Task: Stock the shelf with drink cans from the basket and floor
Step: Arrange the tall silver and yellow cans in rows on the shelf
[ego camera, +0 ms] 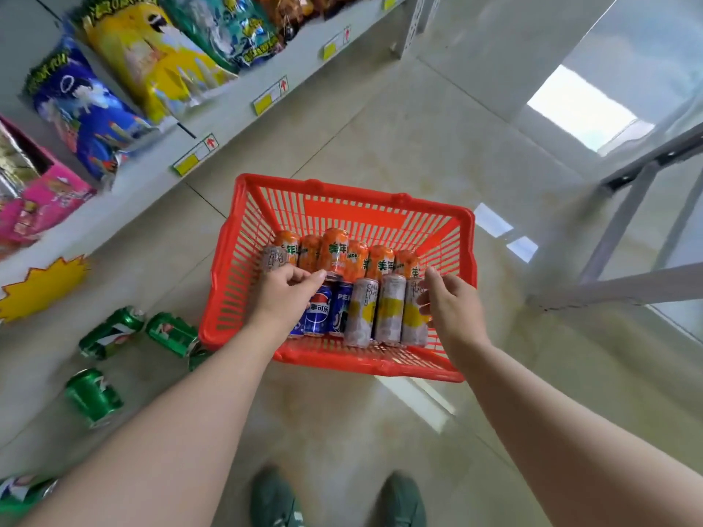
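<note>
Two hands reach into a red plastic mesh basket [466,237] at centre frame, packed with orange drink cans [334,249], blue cola cans [319,310] and silver-and-yellow cans. The right hand [452,310] has its fingers clamped round the rightmost silver-and-yellow can [412,317]. The left hand [283,298] curls its fingers over the blue cola cans (gripping one or not, I cannot tell). Green drink cans [110,332] lie on the floor at lower left. The white shelf [236,119], upper left, shows only snack bags [152,58], so I judge nearly all the stocking remains.

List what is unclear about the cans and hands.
Head view:
Blue cans: left hand covers some; count unsure.
Right hand: own fingers hide whether it grips the silver can.
Green can, bottom left: cut by frame edge and arm.
Price labels: blurred.
</note>
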Available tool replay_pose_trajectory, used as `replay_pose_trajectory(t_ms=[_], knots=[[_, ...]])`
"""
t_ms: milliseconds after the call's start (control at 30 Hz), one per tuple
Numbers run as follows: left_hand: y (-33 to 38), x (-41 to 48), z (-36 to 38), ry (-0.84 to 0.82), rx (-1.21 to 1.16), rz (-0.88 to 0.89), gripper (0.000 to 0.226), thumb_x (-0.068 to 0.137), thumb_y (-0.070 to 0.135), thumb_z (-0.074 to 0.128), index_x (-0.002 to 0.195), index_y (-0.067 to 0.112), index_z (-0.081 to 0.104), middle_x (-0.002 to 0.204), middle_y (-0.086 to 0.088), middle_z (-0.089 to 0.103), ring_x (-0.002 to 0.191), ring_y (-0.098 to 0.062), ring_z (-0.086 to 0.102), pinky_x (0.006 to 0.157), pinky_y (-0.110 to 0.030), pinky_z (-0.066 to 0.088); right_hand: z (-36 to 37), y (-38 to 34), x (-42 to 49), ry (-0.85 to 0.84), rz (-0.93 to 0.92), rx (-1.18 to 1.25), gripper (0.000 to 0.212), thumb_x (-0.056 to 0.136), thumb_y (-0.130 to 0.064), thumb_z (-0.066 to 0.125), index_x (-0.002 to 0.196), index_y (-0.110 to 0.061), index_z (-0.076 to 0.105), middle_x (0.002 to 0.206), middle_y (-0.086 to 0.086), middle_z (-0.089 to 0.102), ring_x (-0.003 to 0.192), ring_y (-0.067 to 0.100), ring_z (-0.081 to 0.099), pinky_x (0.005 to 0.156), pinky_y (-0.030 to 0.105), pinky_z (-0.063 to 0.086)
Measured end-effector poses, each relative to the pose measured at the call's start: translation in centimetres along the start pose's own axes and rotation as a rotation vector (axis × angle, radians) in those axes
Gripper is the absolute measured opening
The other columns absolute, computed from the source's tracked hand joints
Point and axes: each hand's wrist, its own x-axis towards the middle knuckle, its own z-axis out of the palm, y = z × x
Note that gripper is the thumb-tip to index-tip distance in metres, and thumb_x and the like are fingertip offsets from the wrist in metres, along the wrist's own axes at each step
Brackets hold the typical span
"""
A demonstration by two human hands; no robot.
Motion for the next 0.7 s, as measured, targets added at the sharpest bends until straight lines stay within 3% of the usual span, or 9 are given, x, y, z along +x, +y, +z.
replay_pose_trajectory(t_ms=[167,267,367,433,567,633,700], knots=[[-5.2,4.6,3.3,-0.064,0.137,-0.072,0.029,0.082,0.044,0.068,0.086,0.015,0.065,0.084,-0.001,0.068,0.085,-0.024,0.064,0.083,-0.042,0.056,3.7,4.8,2.9,-0.085,0.017,-0.040,0.045,0.100,-0.039,0.044,0.089,0.000,0.064,0.071,0.006,0.059,0.064,0.018,0.051,0.061,0.032,0.038],[-7.6,7.1,6.7,-0.122,0.175,-0.091,0.035,0.079,0.046,0.070,0.093,0.014,0.066,0.095,0.000,0.069,0.091,-0.023,0.064,0.086,-0.039,0.054,5.9,8.1,5.2,-0.110,0.030,-0.104,0.043,0.101,-0.039,0.043,0.085,-0.004,0.061,0.071,0.002,0.059,0.067,0.020,0.053,0.058,0.030,0.036],[-9.0,9.2,10.6,-0.189,0.264,-0.079,0.038,0.080,0.049,0.068,0.101,0.018,0.059,0.100,0.002,0.057,0.094,-0.021,0.056,0.082,-0.028,0.043,7.3,11.1,7.3,-0.081,0.040,-0.186,0.033,0.101,-0.036,0.043,0.086,-0.011,0.058,0.073,0.001,0.057,0.075,0.022,0.053,0.053,0.030,0.030],[-9.6,10.6,13.2,-0.215,0.339,-0.088,0.047,0.080,0.055,0.066,0.104,0.017,0.053,0.104,-0.002,0.054,0.095,-0.023,0.054,0.080,-0.029,0.041,8.0,12.6,8.3,-0.048,0.047,-0.190,0.033,0.100,-0.034,0.043,0.094,-0.009,0.064,0.084,0.004,0.064,0.082,0.023,0.057,0.058,0.030,0.033],[-10.5,12.8,16.5,-0.152,0.523,-0.143,0.091,0.066,0.066,0.071,0.129,0.005,0.046,0.128,-0.014,0.052,0.115,-0.032,0.054,0.092,-0.042,0.050,8.7,14.2,9.4,0.004,0.045,-0.163,0.029,0.099,-0.030,0.046,0.107,-0.010,0.065,0.098,0.006,0.070,0.091,0.024,0.064,0.077,0.037,0.051],[-10.4,13.3,17.1,-0.131,0.617,-0.159,0.091,0.064,0.057,0.078,0.129,0.003,0.043,0.129,-0.015,0.051,0.117,-0.032,0.053,0.087,-0.040,0.049,8.9,14.6,9.9,-0.017,0.022,-0.202,0.027,0.100,-0.028,0.045,0.107,-0.012,0.066,0.096,0.006,0.071,0.088,0.024,0.066,0.079,0.043,0.055],[-10.0,13.5,16.7,-0.155,0.609,-0.181,0.076,0.064,0.049,0.082,0.118,0.004,0.050,0.118,-0.013,0.058,0.105,-0.030,0.059,0.074,-0.036,0.048,9.2,14.6,10.3,-0.037,-0.001,-0.307,0.026,0.099,-0.027,0.045,0.100,-0.012,0.067,0.088,0.007,0.072,0.080,0.025,0.066,0.071,0.040,0.055]])
